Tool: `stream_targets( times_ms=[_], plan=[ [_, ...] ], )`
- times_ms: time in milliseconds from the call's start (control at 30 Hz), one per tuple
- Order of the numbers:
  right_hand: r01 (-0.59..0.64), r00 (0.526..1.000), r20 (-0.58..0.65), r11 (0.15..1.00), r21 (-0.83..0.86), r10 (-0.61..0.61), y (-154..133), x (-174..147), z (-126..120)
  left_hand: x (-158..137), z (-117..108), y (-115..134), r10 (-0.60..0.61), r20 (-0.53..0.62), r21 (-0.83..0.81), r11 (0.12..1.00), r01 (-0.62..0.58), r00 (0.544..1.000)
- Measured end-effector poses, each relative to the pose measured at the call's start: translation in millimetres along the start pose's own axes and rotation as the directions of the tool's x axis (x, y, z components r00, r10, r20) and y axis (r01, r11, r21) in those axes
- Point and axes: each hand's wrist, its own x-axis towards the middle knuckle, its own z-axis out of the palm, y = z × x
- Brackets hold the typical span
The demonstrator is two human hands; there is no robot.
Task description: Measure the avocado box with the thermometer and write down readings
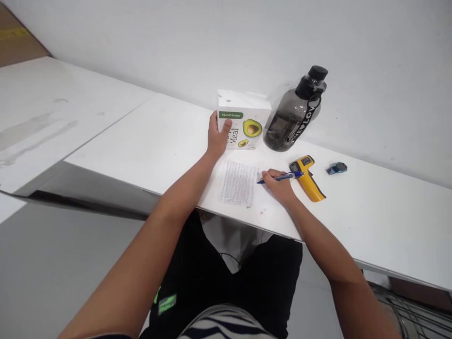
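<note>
My left hand [219, 134] grips the left side of a white carton [243, 106] printed with avocados and a green label, its thumb across the front. The carton stands at the back of the white table. In my right hand [278, 185] is a blue pen [287, 176], pinched between the fingers with its tip pointing left. That tip is beside the right edge of a paper sheet [239, 182] covered in dense small writing; whether it touches the surface I cannot tell. The sheet lies flat in front of the carton.
Right of the carton a dark see-through water bottle [287, 115] leans in view near the wall. A yellow infrared thermometer gun [309, 181] lies close to my right hand. Farther right is a small blue-green device [336, 168]. The table's front edge [247, 220] runs above my lap.
</note>
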Motion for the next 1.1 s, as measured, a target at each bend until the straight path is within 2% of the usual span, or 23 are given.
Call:
stream_targets(
  times_ms=[333, 600, 767, 967, 1100],
  plan=[
    [0.005, 0.998, -0.058, 1.000, -0.019, -0.006, 1.3, 0.1, 0.2, 2.3, -0.8, -4.7, 0.031, -0.008, -0.005, 0.999, -0.031, 0.999],
    [0.005, 0.999, -0.051, 1.000, -0.021, -0.006, 0.7, -1.0, 0.0, 1.7, 0.4, -5.8, 0.013, -0.008, 0.031, 0.999, -0.013, 1.000],
    [-0.001, 0.996, -0.089, 1.000, -0.010, 0.000, 2.0, -1.6, 0.1, 3.0, -0.7, -6.4, 0.023, 0.009, -0.004, 1.000, -0.023, 1.000],
    [0.009, 1.000, -0.019, 1.000, -0.016, -0.009, 2.1, -0.6, -1.5, 2.5, -2.2, -3.1, 0.007, 0.034, -0.047, 0.999, -0.006, 0.999],
    [0.017, 0.999, -0.035, 1.000, 0.009, -0.017, 0.8, 0.0, -3.1, 1.8, -0.8, -3.0, -0.016, 0.044, -0.059, 0.998, 0.019, 0.999]
  ],
)
